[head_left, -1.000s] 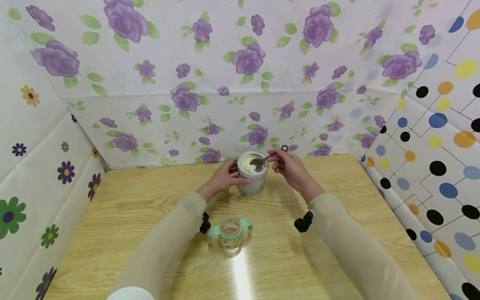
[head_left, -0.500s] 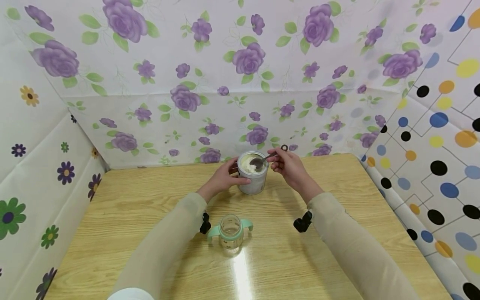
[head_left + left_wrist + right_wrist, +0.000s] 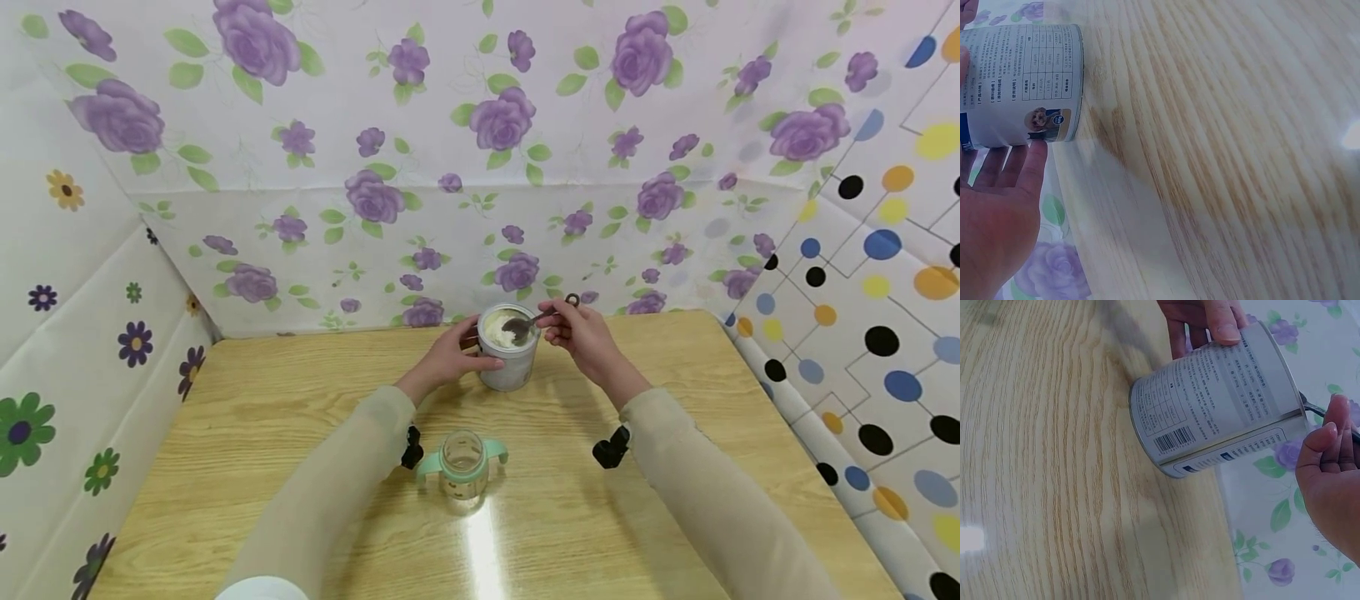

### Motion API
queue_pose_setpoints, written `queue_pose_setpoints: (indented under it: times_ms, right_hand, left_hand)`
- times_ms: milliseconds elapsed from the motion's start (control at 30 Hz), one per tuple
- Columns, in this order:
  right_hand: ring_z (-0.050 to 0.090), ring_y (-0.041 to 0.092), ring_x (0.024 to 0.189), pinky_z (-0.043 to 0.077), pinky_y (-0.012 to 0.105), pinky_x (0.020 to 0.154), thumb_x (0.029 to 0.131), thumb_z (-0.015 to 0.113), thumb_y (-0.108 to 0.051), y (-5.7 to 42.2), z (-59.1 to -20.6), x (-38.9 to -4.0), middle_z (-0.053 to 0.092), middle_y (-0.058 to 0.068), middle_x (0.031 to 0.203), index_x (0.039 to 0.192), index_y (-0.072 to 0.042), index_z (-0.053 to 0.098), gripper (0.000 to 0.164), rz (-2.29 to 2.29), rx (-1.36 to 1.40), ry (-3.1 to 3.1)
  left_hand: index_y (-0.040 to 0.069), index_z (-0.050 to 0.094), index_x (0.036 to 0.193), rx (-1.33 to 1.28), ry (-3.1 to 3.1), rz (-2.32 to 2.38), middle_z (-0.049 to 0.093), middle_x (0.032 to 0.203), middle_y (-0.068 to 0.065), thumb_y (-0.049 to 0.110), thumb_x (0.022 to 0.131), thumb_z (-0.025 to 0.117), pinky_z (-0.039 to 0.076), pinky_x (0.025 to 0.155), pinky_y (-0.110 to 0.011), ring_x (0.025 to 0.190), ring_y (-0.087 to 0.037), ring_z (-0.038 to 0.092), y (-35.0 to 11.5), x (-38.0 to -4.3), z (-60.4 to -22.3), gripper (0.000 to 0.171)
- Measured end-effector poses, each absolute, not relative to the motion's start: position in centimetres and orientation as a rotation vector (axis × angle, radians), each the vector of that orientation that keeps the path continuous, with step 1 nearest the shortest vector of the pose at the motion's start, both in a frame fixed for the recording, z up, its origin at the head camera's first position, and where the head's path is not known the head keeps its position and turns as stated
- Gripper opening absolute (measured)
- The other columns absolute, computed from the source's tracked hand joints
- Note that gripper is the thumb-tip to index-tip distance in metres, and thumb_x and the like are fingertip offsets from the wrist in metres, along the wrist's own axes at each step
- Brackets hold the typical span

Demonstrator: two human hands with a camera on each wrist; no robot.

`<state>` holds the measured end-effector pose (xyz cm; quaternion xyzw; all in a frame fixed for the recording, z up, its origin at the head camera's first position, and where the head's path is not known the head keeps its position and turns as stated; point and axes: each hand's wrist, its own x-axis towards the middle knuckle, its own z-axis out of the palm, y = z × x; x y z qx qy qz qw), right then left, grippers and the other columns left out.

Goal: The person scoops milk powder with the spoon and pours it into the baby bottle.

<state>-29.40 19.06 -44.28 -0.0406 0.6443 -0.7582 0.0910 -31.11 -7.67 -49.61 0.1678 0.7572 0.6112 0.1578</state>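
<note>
A white tin of pale powder stands near the table's back edge. My left hand grips it from the left, thumb across the front; in the left wrist view its fingers spread along the tin's side. My right hand pinches the handle of a dark metal spoon, whose bowl lies inside the tin's mouth at the powder. In the right wrist view the tin shows a barcode, and only part of the spoon's handle is visible past the rim.
A clear bottle with mint-green handles stands open-topped on the wooden table, nearer me than the tin. A flowered cloth hangs right behind the table, with a dotted cloth along the right. A white round thing shows at the lower edge.
The whole head view has shifted very slightly. Both hands, the tin and the spoon keep the same positions relative to one another.
</note>
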Motion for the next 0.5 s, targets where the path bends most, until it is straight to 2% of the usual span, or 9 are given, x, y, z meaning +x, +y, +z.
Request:
queue_pose_setpoints:
  times_ms: [167, 500]
  right_hand:
    - [0.064, 0.010, 0.076, 0.056, 0.021, 0.070, 0.116, 0.050, -0.034, 19.62, -44.16, -29.17, 0.074, -0.001, 0.093, 0.126, -0.002, 0.067, 0.037, -2.199, -0.158, 1.973]
    - [0.067, 0.012, 0.078, 0.058, 0.023, 0.072, 0.115, 0.051, -0.038, 19.95, -43.96, -29.14, 0.075, 0.000, 0.094, 0.126, 0.001, 0.069, 0.044, -2.120, -0.203, 2.085]
  left_hand:
    - [0.014, 0.033, 0.168, 0.476, 2.172, 1.743, 0.044, 0.165, -0.013, 0.013, 0.091, 0.089, 0.045, 0.121, -0.047, 0.152, -0.037, 0.043, -7.61, -30.94, -49.47, 0.096]
    - [0.013, 0.032, 0.169, 0.475, 2.162, 1.748, 0.044, 0.165, -0.014, 0.014, 0.091, 0.089, 0.045, 0.121, -0.047, 0.152, -0.037, 0.043, -7.73, -30.89, -49.46, 0.096]
